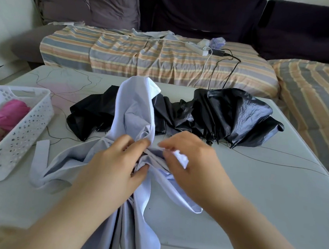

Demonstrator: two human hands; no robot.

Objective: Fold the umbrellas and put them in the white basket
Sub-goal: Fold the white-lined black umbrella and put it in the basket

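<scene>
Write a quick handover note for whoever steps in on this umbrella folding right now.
Left hand grips the gathered cloth of the pale blue umbrella over the table; right hand pinches a fold beside it.
Black umbrella lies crumpled behind it, not folded.
Done: pink umbrella in the white basket, at the left.
Left: finish folding the blue one, fold the black one, put both in the basket.

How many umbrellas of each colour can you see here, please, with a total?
Pale blue umbrella, gripped by the left hand and the right hand: 1
Black umbrella, on the table: 1
Pink umbrella, in the white basket: 1
Total: 3
</scene>
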